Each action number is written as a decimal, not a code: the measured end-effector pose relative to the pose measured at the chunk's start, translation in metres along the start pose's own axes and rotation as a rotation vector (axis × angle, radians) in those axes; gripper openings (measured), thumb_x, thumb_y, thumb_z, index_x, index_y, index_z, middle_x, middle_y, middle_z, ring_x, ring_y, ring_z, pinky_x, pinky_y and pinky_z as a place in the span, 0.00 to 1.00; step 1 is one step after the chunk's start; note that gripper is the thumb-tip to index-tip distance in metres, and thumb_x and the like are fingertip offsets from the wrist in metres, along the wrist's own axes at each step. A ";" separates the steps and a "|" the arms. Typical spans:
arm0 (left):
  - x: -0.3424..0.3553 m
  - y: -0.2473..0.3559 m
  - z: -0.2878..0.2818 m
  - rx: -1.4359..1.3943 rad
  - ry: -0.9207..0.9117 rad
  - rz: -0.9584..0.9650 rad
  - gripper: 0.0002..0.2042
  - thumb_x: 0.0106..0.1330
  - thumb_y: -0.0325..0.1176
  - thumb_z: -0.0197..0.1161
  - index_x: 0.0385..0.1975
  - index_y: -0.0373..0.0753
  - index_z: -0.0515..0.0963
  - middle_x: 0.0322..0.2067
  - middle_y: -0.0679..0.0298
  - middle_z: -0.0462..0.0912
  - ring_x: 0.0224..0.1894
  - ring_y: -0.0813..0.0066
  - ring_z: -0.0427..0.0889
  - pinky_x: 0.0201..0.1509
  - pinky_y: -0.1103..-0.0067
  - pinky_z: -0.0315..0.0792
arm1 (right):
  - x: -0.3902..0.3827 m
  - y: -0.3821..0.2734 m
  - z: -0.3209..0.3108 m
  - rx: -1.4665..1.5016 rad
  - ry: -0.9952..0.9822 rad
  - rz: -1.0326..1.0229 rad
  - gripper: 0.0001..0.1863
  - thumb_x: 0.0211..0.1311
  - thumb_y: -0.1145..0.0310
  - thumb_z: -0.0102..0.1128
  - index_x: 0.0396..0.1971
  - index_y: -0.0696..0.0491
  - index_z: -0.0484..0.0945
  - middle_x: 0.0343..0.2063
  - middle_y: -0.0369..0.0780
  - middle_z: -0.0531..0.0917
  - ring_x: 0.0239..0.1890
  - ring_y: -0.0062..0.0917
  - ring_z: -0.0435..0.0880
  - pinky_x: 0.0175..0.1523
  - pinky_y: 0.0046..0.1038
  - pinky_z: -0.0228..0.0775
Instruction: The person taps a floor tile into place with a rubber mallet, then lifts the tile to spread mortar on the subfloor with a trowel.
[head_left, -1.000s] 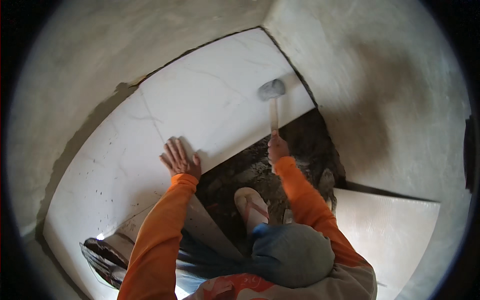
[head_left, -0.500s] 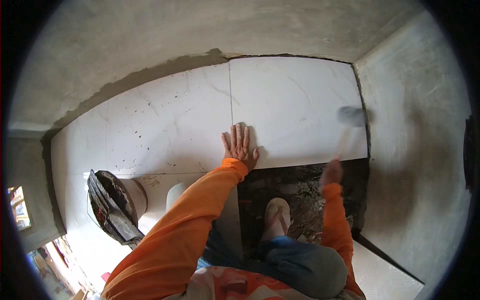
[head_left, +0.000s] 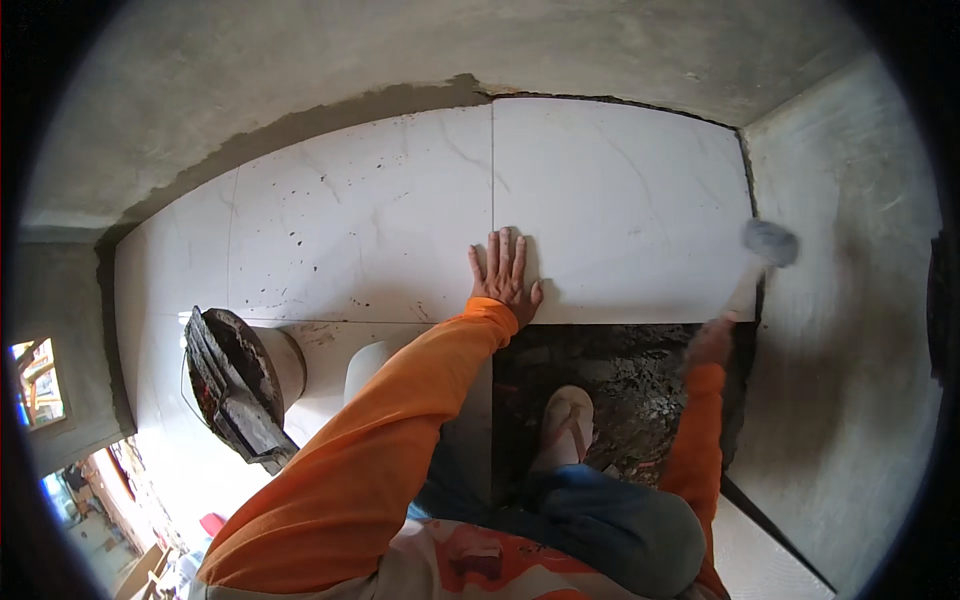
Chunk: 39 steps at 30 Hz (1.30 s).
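Observation:
My left hand [head_left: 505,275] lies flat with fingers spread on the white marbled tiles [head_left: 620,190], at the seam between two of them. At the right, my right hand [head_left: 710,342] grips the pale handle of a mallet [head_left: 770,242]; its grey head is blurred at the right edge of the right-hand tile, against the wall. Below the tiles' front edge is an untiled patch of dark rough floor [head_left: 640,390], with my sandalled foot [head_left: 567,425] in it.
A bucket [head_left: 285,365] with dirty tools lying across it stands on the left tiles. Grey plastered walls [head_left: 840,320] border the corner. A loose tile [head_left: 755,545] leans at the lower right. A small opening [head_left: 38,380] and a cluttered bright area show at the left.
My view has swung round, bringing the bucket and left opening fully into sight. The mallet has moved rightward to the tile's edge by the wall. My left hand stays pressed flat.

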<state>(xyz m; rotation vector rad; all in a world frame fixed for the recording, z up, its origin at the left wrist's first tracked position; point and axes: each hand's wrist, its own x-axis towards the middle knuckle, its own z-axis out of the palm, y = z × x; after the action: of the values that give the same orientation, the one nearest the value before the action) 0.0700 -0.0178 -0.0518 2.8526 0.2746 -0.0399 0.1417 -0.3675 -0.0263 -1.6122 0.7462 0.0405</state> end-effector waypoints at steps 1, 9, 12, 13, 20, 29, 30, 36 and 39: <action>-0.002 0.001 -0.001 -0.006 0.004 0.000 0.40 0.62 0.50 0.52 0.71 0.37 0.47 0.72 0.50 0.41 0.75 0.52 0.36 0.72 0.46 0.31 | 0.006 -0.001 0.004 0.041 -0.056 -0.113 0.34 0.66 0.36 0.39 0.24 0.57 0.67 0.19 0.39 0.69 0.22 0.32 0.66 0.32 0.37 0.64; 0.026 -0.003 -0.013 0.054 -0.155 -0.036 0.41 0.63 0.54 0.49 0.71 0.37 0.44 0.73 0.53 0.39 0.75 0.53 0.34 0.73 0.50 0.28 | 0.003 -0.076 0.011 0.094 -0.185 -0.046 0.29 0.66 0.35 0.44 0.24 0.49 0.71 0.16 0.32 0.70 0.16 0.19 0.68 0.19 0.24 0.56; 0.068 -0.009 -0.012 0.056 -0.034 -0.023 0.41 0.64 0.54 0.47 0.71 0.38 0.44 0.73 0.54 0.39 0.75 0.54 0.33 0.74 0.53 0.28 | 0.001 -0.102 0.036 0.426 -0.029 -0.307 0.29 0.65 0.35 0.45 0.26 0.50 0.70 0.15 0.32 0.69 0.13 0.19 0.66 0.16 0.24 0.56; 0.075 -0.011 -0.011 0.061 -0.039 -0.030 0.41 0.64 0.54 0.47 0.71 0.38 0.43 0.73 0.54 0.38 0.75 0.55 0.33 0.74 0.54 0.28 | 0.000 -0.101 0.044 0.489 -0.002 -0.431 0.29 0.66 0.36 0.45 0.27 0.50 0.69 0.15 0.32 0.69 0.13 0.19 0.66 0.16 0.25 0.56; 0.086 -0.014 -0.009 0.070 -0.058 -0.042 0.41 0.63 0.55 0.48 0.72 0.39 0.43 0.73 0.54 0.38 0.75 0.54 0.33 0.74 0.54 0.29 | 0.033 -0.024 0.057 -0.057 -0.356 -0.070 0.27 0.71 0.42 0.39 0.23 0.50 0.65 0.13 0.35 0.68 0.14 0.20 0.69 0.18 0.23 0.62; 0.087 -0.015 -0.010 0.068 -0.046 -0.034 0.41 0.63 0.55 0.48 0.72 0.40 0.44 0.73 0.54 0.39 0.75 0.53 0.33 0.74 0.53 0.29 | 0.075 0.011 0.053 0.450 -0.674 -0.006 0.32 0.66 0.33 0.39 0.28 0.51 0.72 0.18 0.37 0.74 0.17 0.26 0.75 0.19 0.34 0.66; 0.086 -0.014 -0.011 0.080 -0.047 -0.035 0.41 0.63 0.55 0.48 0.72 0.40 0.44 0.73 0.54 0.39 0.75 0.53 0.33 0.74 0.53 0.29 | 0.070 0.009 0.051 0.349 -0.361 -0.046 0.32 0.66 0.34 0.38 0.29 0.50 0.72 0.18 0.37 0.74 0.16 0.26 0.75 0.19 0.34 0.66; 0.084 -0.013 -0.012 0.096 -0.053 -0.034 0.41 0.64 0.57 0.45 0.72 0.40 0.43 0.73 0.55 0.38 0.75 0.54 0.32 0.74 0.53 0.27 | 0.054 -0.003 0.055 -0.024 -0.132 -0.008 0.31 0.67 0.35 0.38 0.31 0.52 0.72 0.14 0.36 0.68 0.13 0.27 0.69 0.21 0.37 0.65; 0.085 -0.013 -0.011 0.094 -0.095 -0.059 0.41 0.64 0.56 0.45 0.72 0.40 0.42 0.73 0.55 0.36 0.75 0.54 0.31 0.74 0.54 0.26 | 0.061 0.005 0.062 -0.069 0.280 -0.230 0.38 0.65 0.33 0.38 0.25 0.59 0.73 0.16 0.39 0.69 0.16 0.30 0.70 0.25 0.37 0.65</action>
<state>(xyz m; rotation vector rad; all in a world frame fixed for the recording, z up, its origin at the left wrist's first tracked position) 0.1510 0.0132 -0.0490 2.9244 0.3455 -0.2054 0.2110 -0.3380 -0.0703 -1.7821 0.7733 -0.3348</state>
